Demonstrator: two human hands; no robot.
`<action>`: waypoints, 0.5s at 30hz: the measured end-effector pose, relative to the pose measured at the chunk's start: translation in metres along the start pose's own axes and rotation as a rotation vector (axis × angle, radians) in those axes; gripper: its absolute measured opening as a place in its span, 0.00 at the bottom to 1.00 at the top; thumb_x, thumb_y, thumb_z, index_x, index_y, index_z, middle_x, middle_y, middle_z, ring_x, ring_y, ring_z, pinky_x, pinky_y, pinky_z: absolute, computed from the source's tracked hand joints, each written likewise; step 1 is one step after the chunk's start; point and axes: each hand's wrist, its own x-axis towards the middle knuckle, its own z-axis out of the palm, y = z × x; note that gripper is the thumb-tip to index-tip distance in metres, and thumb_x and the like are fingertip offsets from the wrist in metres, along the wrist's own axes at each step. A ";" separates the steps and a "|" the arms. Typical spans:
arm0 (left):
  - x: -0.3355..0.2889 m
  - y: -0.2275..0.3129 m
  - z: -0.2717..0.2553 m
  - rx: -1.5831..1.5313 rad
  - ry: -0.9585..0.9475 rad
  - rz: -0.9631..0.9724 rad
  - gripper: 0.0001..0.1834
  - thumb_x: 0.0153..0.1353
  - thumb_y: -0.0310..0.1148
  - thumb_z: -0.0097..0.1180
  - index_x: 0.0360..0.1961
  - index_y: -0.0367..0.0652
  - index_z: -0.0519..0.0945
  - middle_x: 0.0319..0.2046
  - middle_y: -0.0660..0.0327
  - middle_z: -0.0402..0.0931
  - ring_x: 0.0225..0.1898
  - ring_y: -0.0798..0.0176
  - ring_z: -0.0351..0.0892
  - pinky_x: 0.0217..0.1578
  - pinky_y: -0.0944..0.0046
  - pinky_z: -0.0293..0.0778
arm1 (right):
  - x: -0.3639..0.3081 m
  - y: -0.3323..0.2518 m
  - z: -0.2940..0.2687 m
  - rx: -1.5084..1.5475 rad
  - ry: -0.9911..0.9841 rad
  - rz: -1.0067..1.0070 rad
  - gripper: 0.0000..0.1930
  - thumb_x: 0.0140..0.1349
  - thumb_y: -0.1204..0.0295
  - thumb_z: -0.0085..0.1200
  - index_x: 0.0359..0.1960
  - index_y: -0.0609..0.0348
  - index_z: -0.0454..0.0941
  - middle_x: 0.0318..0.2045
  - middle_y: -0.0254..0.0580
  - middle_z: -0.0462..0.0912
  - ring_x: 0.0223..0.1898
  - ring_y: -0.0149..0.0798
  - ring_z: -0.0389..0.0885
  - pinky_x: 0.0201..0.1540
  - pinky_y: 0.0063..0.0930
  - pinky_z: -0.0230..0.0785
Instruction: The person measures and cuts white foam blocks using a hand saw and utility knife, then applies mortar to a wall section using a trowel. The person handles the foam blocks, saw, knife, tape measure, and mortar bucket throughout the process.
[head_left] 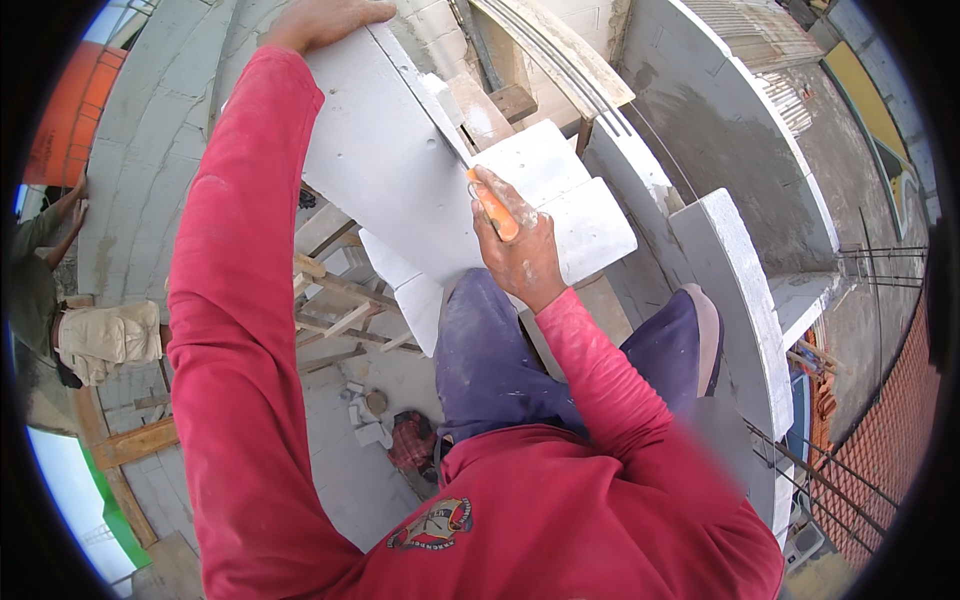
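Observation:
My right hand (pixel 522 250) is closed round the orange handle (pixel 495 208) of a handsaw. Its thin blade (pixel 440 130) shows nearly edge-on, running away from me along the right side of a large white block (pixel 385 150). At the block's far end, my left hand (pixel 325 22) grips the top edge; the picture's upper rim cuts off part of its fingers. More white blocks (pixel 590 225) lie just right of the saw handle. Another white piece (pixel 405 285) sits under the large block, by my knee.
Curved block walls (pixel 735 300) stand on the right, with reinforcing bars (pixel 820 490) sticking out below. Wooden scaffold pieces (pixel 345 300) and rubble (pixel 368 415) lie lower down. At the far left, another person (pixel 75 290) reaches to a wall. A plank (pixel 135 440) crosses there.

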 end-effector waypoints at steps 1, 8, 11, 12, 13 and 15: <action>-0.005 -0.007 -0.005 0.025 -0.005 -0.038 0.39 0.58 0.56 0.69 0.65 0.42 0.80 0.61 0.43 0.80 0.63 0.43 0.79 0.63 0.49 0.73 | -0.005 0.000 0.003 -0.016 -0.012 0.006 0.19 0.72 0.72 0.57 0.62 0.63 0.77 0.56 0.59 0.85 0.48 0.55 0.89 0.48 0.40 0.84; -0.016 0.057 -0.041 0.007 -0.222 -0.204 0.49 0.48 0.66 0.63 0.71 0.53 0.77 0.66 0.54 0.79 0.66 0.47 0.78 0.65 0.48 0.73 | -0.090 0.040 -0.012 -0.001 0.166 -0.179 0.20 0.75 0.73 0.52 0.64 0.70 0.76 0.58 0.62 0.84 0.59 0.56 0.85 0.62 0.43 0.78; -0.036 0.042 -0.038 -0.018 -0.253 -0.215 0.49 0.48 0.65 0.63 0.70 0.52 0.77 0.65 0.55 0.80 0.65 0.49 0.79 0.63 0.49 0.75 | 0.000 -0.016 0.010 0.081 0.055 -0.096 0.19 0.76 0.73 0.50 0.64 0.68 0.78 0.61 0.58 0.83 0.60 0.57 0.85 0.61 0.43 0.78; -0.045 0.038 -0.042 -0.042 -0.279 -0.235 0.49 0.47 0.65 0.64 0.70 0.52 0.77 0.65 0.55 0.80 0.64 0.50 0.79 0.62 0.49 0.75 | -0.015 -0.009 0.010 0.027 0.048 -0.138 0.19 0.76 0.73 0.50 0.64 0.68 0.78 0.62 0.58 0.82 0.60 0.56 0.84 0.61 0.43 0.78; -0.048 0.035 -0.049 -0.058 -0.294 -0.246 0.49 0.47 0.65 0.64 0.70 0.51 0.77 0.65 0.55 0.80 0.64 0.50 0.80 0.62 0.49 0.76 | -0.032 0.004 0.010 -0.021 0.055 -0.189 0.19 0.76 0.73 0.50 0.65 0.67 0.78 0.63 0.58 0.81 0.61 0.56 0.84 0.61 0.43 0.78; -0.038 0.031 -0.050 -0.053 -0.316 -0.247 0.50 0.47 0.65 0.64 0.70 0.52 0.77 0.65 0.55 0.79 0.64 0.50 0.80 0.62 0.49 0.76 | -0.073 0.019 -0.004 -0.144 0.064 -0.233 0.20 0.76 0.73 0.49 0.66 0.65 0.77 0.65 0.57 0.80 0.61 0.55 0.84 0.61 0.44 0.78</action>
